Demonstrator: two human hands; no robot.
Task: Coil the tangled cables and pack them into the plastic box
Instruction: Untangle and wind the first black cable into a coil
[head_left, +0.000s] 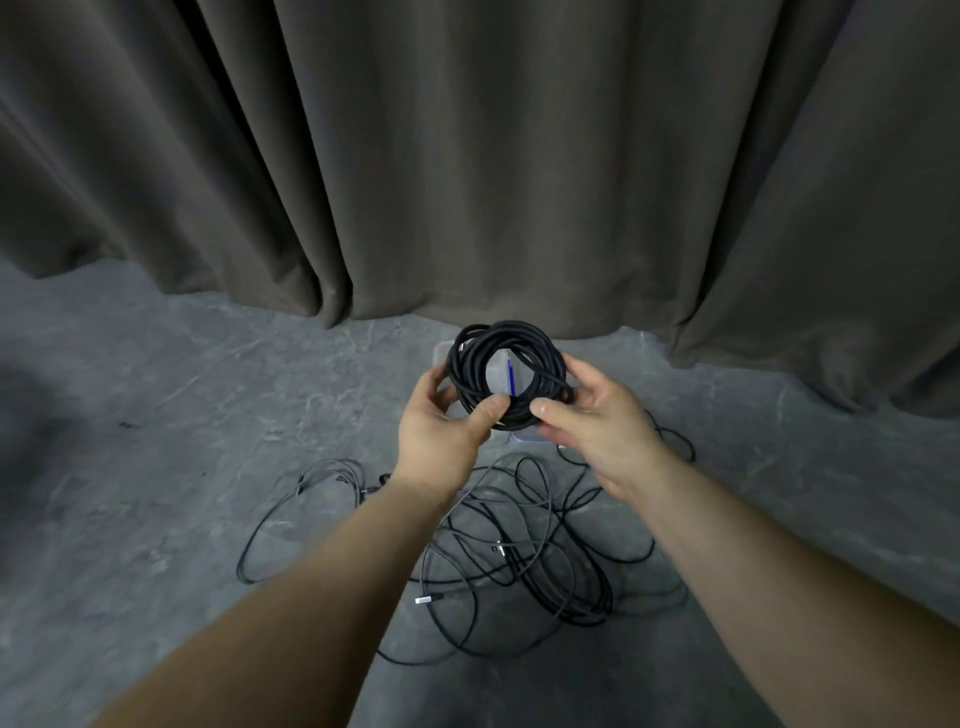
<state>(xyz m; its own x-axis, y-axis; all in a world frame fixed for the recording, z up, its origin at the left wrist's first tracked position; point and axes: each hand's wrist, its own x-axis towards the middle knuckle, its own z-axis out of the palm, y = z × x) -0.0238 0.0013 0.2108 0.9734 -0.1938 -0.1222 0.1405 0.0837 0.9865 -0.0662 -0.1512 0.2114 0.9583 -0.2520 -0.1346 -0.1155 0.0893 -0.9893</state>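
On the far left of the floor, one loop of the loose cables reaches away from the pile. If I lift the pile carelessly, that loop may drag and knot tighter.

My left hand pinches the black coil at its lower edge, thumb in front and fingers behind. This grip is what keeps the turns stacked. If the thumb slackens, I judge the stiff turns will spring apart and the winding will need redoing.

The coil hangs in the air between both hands, directly over the plastic box, which stands on the floor near the curtain. The box is clear and mostly hidden behind the coil, so I cannot tell its full outline. The coil looks about as wide as the box; if so, it may catch on the rim and unwind on entry.

My right hand holds the coil's right side, thumb pressing the lower turns. A cable end sits by those fingers; left untucked, it could slip free.

Below the hands, the remaining tangle lies on the floor with several plugs showing. These could snag adjacent strands during sorting.
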